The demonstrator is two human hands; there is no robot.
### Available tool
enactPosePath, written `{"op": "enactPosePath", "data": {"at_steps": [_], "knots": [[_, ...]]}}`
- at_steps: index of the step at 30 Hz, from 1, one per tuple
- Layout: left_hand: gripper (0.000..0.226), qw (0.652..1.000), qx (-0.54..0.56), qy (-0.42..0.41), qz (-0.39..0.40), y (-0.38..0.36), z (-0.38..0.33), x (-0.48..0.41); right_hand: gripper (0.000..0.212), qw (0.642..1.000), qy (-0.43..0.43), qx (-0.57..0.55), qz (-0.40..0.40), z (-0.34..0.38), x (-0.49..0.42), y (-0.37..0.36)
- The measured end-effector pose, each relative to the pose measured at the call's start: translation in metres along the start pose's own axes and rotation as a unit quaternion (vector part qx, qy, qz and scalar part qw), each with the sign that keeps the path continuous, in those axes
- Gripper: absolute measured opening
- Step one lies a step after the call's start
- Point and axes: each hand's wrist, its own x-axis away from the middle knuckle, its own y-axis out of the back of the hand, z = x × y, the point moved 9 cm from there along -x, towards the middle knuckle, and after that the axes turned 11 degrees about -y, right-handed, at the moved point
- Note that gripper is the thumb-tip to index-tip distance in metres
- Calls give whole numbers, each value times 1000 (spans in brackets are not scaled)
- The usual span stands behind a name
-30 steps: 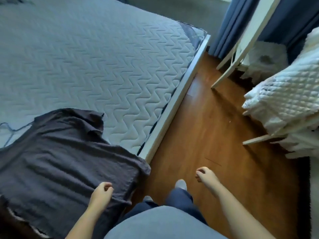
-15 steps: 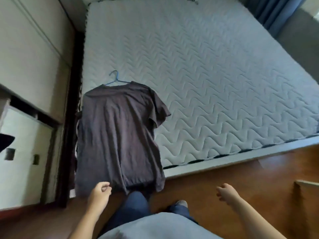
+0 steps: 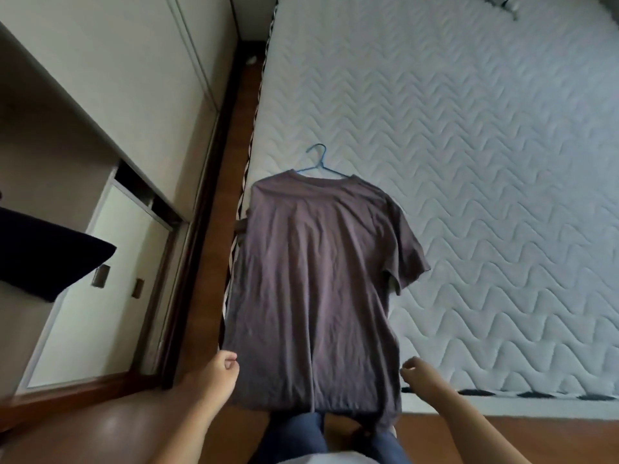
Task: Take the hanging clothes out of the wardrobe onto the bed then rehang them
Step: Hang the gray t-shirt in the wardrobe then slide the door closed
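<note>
A dark grey T-shirt on a blue wire hanger lies flat on the near left corner of the bed, its hem drooping over the foot edge. My left hand is curled into a loose fist right at the shirt's lower left edge; no fabric shows between its fingers. My right hand is curled too, just off the shirt's lower right edge, holding nothing. The wardrobe runs along the left, and a dark garment pokes out of it.
A narrow strip of wooden floor separates the wardrobe from the bed. Wardrobe drawers with small handles sit low on the left. Something dark lies at the bed's far top edge. My legs in blue jeans stand at the bed's foot.
The view swung left from the bed's right side and floor to the wardrobe side. The shirt now appears spread straight ahead. Both hands stayed low, curled near the hem.
</note>
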Motion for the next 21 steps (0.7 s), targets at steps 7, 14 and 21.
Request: {"op": "enactPosePath", "data": {"at_steps": [7,14,21], "knots": [[26,999,24,17,-32,35,-46,-81,20,997,27,69,-8,87,-25,19],[32,1000,-8,7,-7,17,-103,-155,31,994,-49,99,-23,115,-92,48],[33,997,-57,-39,-40,25,-175,-272,33,994,-21,47,-94,205,-178,110]]}}
